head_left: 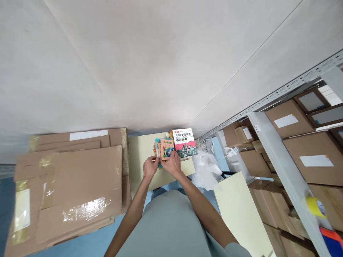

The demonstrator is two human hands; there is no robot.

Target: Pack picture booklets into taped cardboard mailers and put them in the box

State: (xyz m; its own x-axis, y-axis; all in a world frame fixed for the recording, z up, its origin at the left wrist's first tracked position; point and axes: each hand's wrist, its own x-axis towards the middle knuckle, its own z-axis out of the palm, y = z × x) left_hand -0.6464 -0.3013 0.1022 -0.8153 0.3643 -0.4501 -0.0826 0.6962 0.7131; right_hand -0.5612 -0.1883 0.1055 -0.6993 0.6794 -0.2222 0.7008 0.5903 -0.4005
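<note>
Several small picture booklets (pixel 168 144) with an orange cover on top and blue edges behind lie in a slightly fanned pile over the pale yellow table. My left hand (pixel 150 167) is closed with its fingertips pinched at the lower left edge of the pile. At the lower right edge, my right hand (pixel 173 163) grips the booklets, with its fingers over the cover and its thumb near the left hand. Directly right of them is a larger book (pixel 184 142) with a white and pink cover, lying on top of other books that are mostly hidden.
Flattened cardboard boxes (pixel 83 178) are stacked at the left of the table (pixel 138 153). White plastic bags (pixel 206 169) hang by its right end. A second pale tabletop (pixel 241 207) and metal shelving (pixel 278 160) with cartons stand right. A wall (pixel 150 71) rises behind.
</note>
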